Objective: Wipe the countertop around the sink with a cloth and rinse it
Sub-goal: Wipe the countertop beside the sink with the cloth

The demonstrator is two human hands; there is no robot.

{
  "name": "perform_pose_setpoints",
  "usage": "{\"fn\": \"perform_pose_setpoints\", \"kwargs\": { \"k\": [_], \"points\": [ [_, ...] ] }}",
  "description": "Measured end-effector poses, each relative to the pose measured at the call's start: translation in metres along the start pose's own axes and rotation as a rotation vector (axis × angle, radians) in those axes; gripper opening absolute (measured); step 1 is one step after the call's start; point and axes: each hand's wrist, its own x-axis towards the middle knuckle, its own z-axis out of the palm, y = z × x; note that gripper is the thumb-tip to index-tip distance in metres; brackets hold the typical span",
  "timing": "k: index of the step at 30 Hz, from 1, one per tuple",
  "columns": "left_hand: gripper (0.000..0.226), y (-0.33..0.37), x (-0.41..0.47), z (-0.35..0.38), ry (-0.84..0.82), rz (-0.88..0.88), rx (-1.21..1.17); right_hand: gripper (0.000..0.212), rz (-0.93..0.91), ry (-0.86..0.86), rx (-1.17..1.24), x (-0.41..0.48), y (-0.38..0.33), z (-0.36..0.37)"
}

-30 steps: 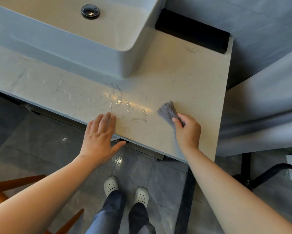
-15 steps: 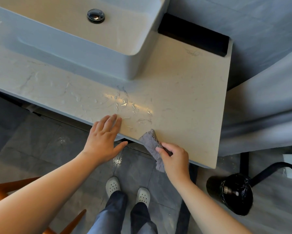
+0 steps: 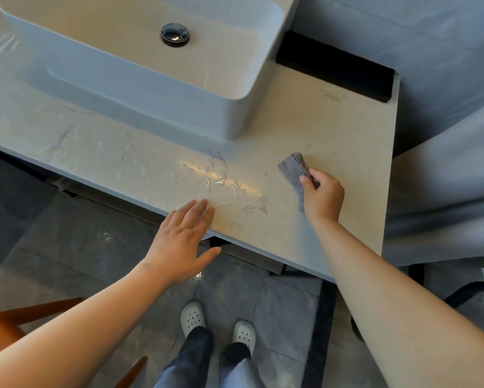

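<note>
My right hand (image 3: 323,198) has its fingers curled around a small grey cloth (image 3: 293,167), thumb on top, pinching it tight. The free end of the cloth sticks out past my fingertips toward the sink (image 3: 156,91) and lies on the counter (image 3: 338,130); the rest is bunched under my palm, with a strip trailing down along the thumb side of the hand.

My left hand (image 3: 179,242) holds nothing. Its fingers (image 3: 204,212) are straight and close together, the tips lying flat on the counter right at its near edge, while the thumb sticks out sideways off the edge, over the floor (image 3: 67,247).

Between my two sets of fingers the counter is wet: streaks and drops of water (image 3: 221,182) shine just beyond my left fingertips and to the left of the cloth. The near corner of the sink stands a little beyond that wet patch, and its metal drain plug (image 3: 175,35) sits further back in the bowl. Beyond my right fingers, at the back of the counter, lies a black strip (image 3: 333,70).

Below my hands I see my white clogs (image 3: 193,316) on the grey tiled floor, and an orange chair (image 3: 2,329) near my left forearm.
</note>
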Motion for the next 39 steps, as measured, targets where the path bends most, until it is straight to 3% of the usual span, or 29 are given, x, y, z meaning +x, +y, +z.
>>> {"fn": "perform_pose_setpoints", "kwargs": {
  "k": [7,17,23,26,31,39],
  "points": [
    [0.07,-0.005,0.005,-0.01,0.115,-0.079,-0.238,0.022,-0.131,-0.076,-0.005,-0.035,-0.009,0.025],
    [0.074,-0.051,0.008,-0.019,0.093,-0.217,-0.087,0.024,-0.213,-0.215,0.035,-0.121,-0.022,0.024],
    [0.084,-0.068,0.009,-0.009,-0.007,-0.19,0.01,0.021,-0.067,-0.403,0.178,-0.14,-0.038,0.007],
    [0.092,-0.073,0.008,-0.007,-0.024,-0.169,0.037,0.019,-0.061,-0.312,0.234,-0.131,-0.048,0.0],
    [0.094,-0.077,0.008,-0.005,-0.022,-0.15,0.049,0.022,-0.026,-0.002,0.168,-0.057,-0.053,0.004],
    [0.093,-0.077,0.007,-0.004,0.007,-0.14,0.043,0.01,0.011,-0.062,-0.091,0.004,-0.047,0.045]
  ]
}}
